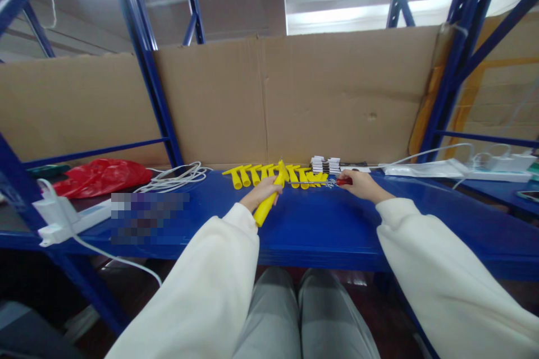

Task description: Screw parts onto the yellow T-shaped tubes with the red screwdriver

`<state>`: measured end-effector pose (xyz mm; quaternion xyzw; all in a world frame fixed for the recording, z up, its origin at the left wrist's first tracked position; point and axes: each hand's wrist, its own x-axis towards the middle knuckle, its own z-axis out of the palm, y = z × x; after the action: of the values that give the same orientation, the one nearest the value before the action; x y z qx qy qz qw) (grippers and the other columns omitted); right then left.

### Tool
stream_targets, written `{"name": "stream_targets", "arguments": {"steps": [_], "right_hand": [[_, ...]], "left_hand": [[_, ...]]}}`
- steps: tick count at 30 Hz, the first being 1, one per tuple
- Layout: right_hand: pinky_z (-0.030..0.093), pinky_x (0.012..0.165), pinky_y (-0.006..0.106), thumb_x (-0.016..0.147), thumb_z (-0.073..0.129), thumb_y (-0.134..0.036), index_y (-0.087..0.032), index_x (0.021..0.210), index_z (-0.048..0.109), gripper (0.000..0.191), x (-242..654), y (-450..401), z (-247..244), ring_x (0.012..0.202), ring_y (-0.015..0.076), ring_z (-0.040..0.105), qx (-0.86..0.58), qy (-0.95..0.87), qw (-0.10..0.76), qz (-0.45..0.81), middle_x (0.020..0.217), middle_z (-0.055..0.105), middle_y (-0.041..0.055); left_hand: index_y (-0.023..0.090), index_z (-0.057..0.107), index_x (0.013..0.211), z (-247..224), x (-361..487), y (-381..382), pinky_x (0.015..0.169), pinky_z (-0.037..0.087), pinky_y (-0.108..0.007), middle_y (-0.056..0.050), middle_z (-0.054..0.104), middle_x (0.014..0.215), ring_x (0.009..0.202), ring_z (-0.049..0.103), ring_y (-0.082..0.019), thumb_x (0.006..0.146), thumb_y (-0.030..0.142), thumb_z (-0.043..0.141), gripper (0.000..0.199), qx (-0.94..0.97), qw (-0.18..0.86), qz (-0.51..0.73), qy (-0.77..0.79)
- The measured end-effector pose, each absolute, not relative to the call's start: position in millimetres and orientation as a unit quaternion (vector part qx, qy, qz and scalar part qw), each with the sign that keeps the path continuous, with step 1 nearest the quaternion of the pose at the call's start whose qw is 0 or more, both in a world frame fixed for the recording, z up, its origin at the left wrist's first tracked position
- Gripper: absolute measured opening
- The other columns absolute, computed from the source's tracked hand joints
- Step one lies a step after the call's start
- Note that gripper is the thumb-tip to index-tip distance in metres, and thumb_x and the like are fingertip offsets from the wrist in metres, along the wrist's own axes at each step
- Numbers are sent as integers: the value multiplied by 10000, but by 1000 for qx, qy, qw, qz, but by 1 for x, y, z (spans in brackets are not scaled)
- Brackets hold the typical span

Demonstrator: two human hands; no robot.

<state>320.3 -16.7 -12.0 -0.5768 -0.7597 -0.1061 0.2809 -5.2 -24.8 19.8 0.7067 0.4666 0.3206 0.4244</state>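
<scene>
My left hand (260,193) is closed around a yellow plastic handle (264,211), whose wide round end points down toward me. My right hand (361,184) grips the red handle of a screwdriver (311,182). Its thin metal shaft runs left, and the tip meets or nearly meets the upper part of the yellow handle; exact contact is too small to tell. Behind my hands, several similar T-shaped yellow pieces (245,175) lie in a row on the blue shelf top. Small silvery bits, perhaps screws (331,183), are scattered near the screwdriver.
Stacked white-and-black parts (326,165) sit at the back before a cardboard panel (303,101). On the left are a red plastic bag (107,176), coiled white cable (181,175) and a power strip (90,217). Another power strip (497,175) lies right. Blue posts (145,67) frame the shelf (320,224).
</scene>
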Motion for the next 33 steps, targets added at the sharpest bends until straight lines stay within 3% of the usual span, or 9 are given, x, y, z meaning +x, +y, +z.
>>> {"name": "stream_targets", "arguments": {"steps": [11, 19, 33], "right_hand": [[481, 657, 292, 804, 638, -220, -232, 828, 655, 32, 316, -23, -9, 730, 207, 679, -590, -752, 273, -105, 808, 750, 43], [476, 654, 286, 792, 664, -225, -238, 825, 660, 36, 314, -23, -8, 739, 210, 675, -589, -754, 269, -108, 817, 751, 45], [467, 624, 280, 780, 654, -214, -234, 811, 651, 37, 315, -22, -8, 692, 199, 658, -580, -761, 273, -102, 761, 731, 36]], "left_hand": [[213, 463, 607, 21, -8, -29, 386, 367, -190, 51, 459, 374, 349, 435, -107, 648, 115, 525, 123, 697, 427, 299, 492], [202, 520, 651, 16, -12, -26, 410, 402, -202, 41, 491, 431, 413, 493, -124, 648, 153, 571, 71, 692, 445, 312, 475], [210, 470, 602, 21, -7, -30, 364, 365, -190, 46, 474, 385, 351, 444, -108, 656, 120, 532, 122, 683, 444, 307, 493]]}}
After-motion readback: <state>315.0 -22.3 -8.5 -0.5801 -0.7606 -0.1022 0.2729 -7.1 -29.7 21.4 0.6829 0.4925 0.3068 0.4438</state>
